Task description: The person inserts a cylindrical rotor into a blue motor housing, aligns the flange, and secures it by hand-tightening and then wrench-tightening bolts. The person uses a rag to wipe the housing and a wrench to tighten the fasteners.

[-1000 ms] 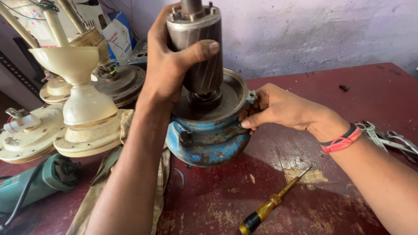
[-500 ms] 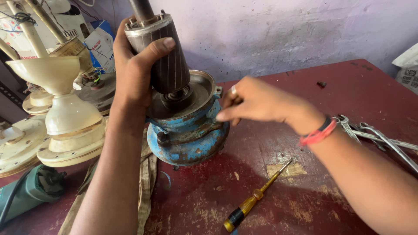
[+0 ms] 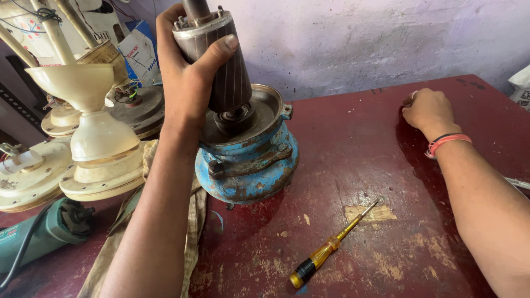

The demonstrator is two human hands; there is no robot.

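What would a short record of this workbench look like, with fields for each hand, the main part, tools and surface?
left hand: left hand, grip closed around the grey motor rotor, held upright
main part: rotor stands in the blue motor housing
right hand: right hand, closed, knuckles on the red table, apart from the housing
tools: yellow screwdriver lying on the table; green angle grinder at left
nearby: cream ceiling fan parts

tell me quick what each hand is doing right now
Left hand: closed around the grey motor rotor, holding it upright in the blue housing.
Right hand: fingers curled in, resting on the red table, holding nothing visible.
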